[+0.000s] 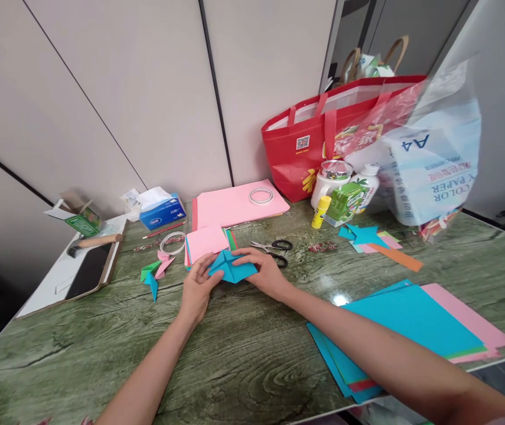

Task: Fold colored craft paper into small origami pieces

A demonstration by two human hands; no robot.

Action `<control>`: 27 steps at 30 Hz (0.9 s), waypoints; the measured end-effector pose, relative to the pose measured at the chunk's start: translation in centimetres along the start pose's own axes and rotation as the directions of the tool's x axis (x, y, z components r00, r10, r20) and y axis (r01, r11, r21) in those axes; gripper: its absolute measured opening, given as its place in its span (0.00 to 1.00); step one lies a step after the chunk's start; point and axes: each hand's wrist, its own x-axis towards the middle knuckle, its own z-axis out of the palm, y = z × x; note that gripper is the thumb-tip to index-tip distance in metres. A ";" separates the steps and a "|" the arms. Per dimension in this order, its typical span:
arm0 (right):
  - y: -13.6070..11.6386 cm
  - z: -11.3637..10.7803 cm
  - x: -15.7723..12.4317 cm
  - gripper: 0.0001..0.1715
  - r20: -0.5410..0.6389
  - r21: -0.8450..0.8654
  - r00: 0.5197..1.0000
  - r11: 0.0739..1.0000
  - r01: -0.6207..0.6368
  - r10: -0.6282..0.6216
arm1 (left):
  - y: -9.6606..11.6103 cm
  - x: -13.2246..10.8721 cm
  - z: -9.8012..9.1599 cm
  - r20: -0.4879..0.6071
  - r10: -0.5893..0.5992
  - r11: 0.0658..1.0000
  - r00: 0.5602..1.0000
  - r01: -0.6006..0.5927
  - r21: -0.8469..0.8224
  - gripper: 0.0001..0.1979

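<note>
A blue sheet of folded paper [233, 271] with creases meeting at its middle is held between my two hands just over the table. My left hand [199, 286] pinches its left corner, thumb in front. On the right side, my right hand [267, 274] grips the other end with its fingers over the upper edge. Right behind the folded paper lies a stack of small pink paper squares [205, 242] with other colours beneath. Scissors with black handles [279, 254] rest just beyond my right hand. Small folded pieces in green, pink and blue [152, 277] lie left of my left hand.
Blue and pink sheets [403, 324] lie under my right forearm. Behind stand a glue stick [321, 212], a green carton [345, 203], a red bag [292, 153] and a plastic paper bag [429, 159]. At left are a tissue box [162, 212], a hammer [97, 241] and a phone [88, 271].
</note>
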 end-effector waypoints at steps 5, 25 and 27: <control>0.0 -0.1 -0.1 0.27 -0.093 -0.054 0.994 0.998 0.043 -0.048 | 0.4 -0.3 0.5 0.059 -0.013 0.988 0.998 0.022 -0.154 0.23; -0.3 0.3 -0.7 0.22 0.051 -0.126 0.998 0.992 -0.030 0.037 | 0.3 -0.4 0.0 0.033 -0.090 0.993 0.995 0.092 -0.074 0.23; -0.1 0.4 -0.6 0.21 0.071 -0.096 0.996 0.994 -0.051 0.058 | 0.3 -0.3 0.0 0.030 -0.098 0.992 0.995 0.101 -0.081 0.22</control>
